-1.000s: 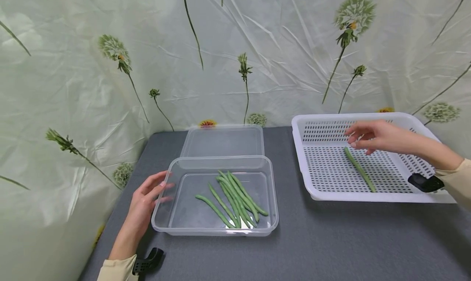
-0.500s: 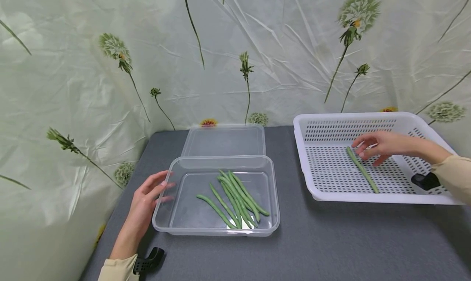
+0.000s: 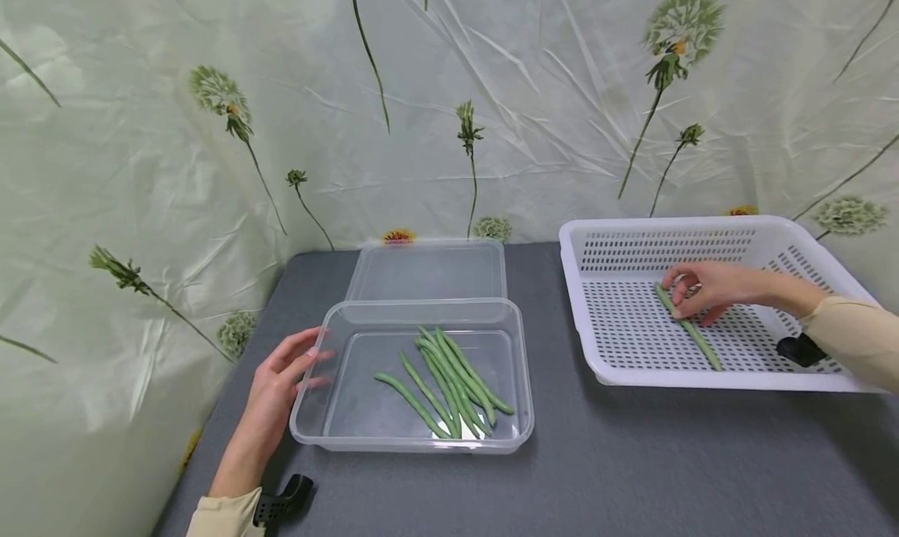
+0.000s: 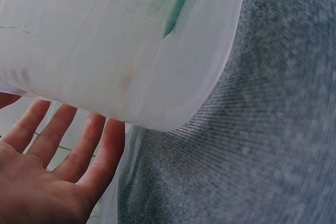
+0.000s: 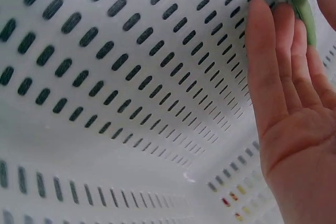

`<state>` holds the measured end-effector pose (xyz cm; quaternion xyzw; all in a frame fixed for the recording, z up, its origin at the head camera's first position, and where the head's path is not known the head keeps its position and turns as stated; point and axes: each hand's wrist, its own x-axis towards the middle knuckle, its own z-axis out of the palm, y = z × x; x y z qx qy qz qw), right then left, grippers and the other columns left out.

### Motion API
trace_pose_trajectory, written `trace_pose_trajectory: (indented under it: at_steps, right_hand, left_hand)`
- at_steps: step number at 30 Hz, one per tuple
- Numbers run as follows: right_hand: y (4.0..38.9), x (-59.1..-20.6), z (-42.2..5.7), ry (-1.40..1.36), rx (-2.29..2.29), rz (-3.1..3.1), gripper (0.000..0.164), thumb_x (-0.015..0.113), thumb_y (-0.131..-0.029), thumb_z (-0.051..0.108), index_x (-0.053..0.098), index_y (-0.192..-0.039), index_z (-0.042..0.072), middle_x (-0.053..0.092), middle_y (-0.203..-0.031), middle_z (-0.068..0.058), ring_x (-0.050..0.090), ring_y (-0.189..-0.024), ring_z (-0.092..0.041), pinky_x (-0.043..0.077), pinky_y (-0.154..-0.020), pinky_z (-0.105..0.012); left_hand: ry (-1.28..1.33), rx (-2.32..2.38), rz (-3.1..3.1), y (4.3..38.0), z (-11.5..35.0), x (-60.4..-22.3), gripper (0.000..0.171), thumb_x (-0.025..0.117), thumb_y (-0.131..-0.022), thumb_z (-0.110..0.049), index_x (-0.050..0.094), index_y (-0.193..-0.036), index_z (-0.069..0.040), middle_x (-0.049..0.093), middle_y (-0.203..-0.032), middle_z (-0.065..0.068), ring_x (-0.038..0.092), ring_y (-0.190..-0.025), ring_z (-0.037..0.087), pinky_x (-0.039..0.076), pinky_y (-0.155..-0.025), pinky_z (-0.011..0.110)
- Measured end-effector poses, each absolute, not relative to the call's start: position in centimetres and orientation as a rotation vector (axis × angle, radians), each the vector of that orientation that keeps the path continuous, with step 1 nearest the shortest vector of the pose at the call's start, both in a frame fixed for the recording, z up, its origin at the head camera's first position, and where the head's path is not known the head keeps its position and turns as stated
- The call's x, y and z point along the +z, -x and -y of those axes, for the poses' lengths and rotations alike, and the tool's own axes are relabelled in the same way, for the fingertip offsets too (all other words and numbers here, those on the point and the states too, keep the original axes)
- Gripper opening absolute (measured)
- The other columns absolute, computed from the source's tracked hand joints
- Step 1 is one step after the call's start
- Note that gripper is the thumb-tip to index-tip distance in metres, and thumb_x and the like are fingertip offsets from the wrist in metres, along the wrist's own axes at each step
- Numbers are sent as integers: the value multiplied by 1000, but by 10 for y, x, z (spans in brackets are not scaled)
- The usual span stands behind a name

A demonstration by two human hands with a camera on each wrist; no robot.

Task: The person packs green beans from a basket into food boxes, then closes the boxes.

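In the head view, my right hand [image 3: 712, 287] reaches down into the white basket [image 3: 744, 378], fingers and thumb about the upper part of the single green bean [image 3: 695, 340] lying there. The right wrist view has that green bean [image 5: 299, 3] between my nearly straight fingers [image 5: 262, 51] and the thumb, with a gap on the thumb side. My left hand [image 3: 277, 389] rests its spread fingers against the left wall of the clear plastic container [image 3: 421, 445]. Several green beans [image 3: 449, 385] lie inside that container. In the left wrist view, my fingers [image 4: 105, 150] touch the container wall [image 4: 105, 87].
A clear lid [image 3: 428, 272] lies flat behind the container. The grey tabletop [image 3: 562, 474] runs along the front and between the container and the basket. A flower-printed sheet [image 3: 421, 92] hangs behind the table.
My right hand has lowered into the basket and moved onto the bean, its thumb and fingers drawing closer together. The bean's upper end has shifted slightly left. My left hand has stayed put.
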<state>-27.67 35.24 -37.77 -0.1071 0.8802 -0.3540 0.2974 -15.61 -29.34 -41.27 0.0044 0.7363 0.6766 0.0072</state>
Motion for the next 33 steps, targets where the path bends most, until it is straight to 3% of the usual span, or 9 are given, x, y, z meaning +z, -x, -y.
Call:
trace_pose_trajectory:
  at_steps: [7, 15, 23, 27, 33]
  right_hand:
    - [276, -376, -344, 380, -891, -2358, 53, 76, -83, 2, 41, -123, -5, 51, -90, -11, 55, -72, -19, 55, -56, -35]
    - [275, -370, -345, 358, -928, -2321, 55, 65, -89, 1, 40, -137, -7, 53, -103, -14, 58, -83, -22, 57, -63, -40]
    - [271, -358, -343, 392, -961, -2373, 49, 59, -95, 2, 41, -138, -13, 57, -108, -18, 59, -89, -23, 58, -67, -39]
    - [268, -351, -348, 433, -1023, -2356, 44, 54, -99, 5, 38, -139, -4, 54, -118, -23, 60, -92, -24, 57, -63, -43]
    - [266, -342, -352, 481, -1107, -2230, 33, 44, -106, 10, 38, -137, 18, 59, -114, -23, 66, -85, -29, 57, -59, -42]
  left_hand:
    - [-18, 2106, -2310, 155, 294, -413, 48, 54, -103, -28, 44, -145, -6, 54, -138, 3, 59, -115, 15, 55, -83, 34]
    - [0, 2098, -2315, 156, 295, -412, 48, 54, -103, -30, 45, -145, -7, 52, -140, 6, 59, -116, 17, 55, -83, 34]
    - [34, 2073, -2337, 155, 293, -412, 49, 55, -102, -32, 45, -144, -8, 52, -140, 7, 59, -115, 17, 55, -83, 35]
    - [30, 2086, -2322, 156, 294, -411, 49, 55, -103, -31, 45, -145, -8, 53, -139, 6, 59, -115, 17, 55, -83, 34]
    - [12, 2093, -2320, 156, 294, -411, 49, 55, -103, -31, 44, -145, -7, 54, -137, 4, 59, -116, 18, 55, -82, 34]
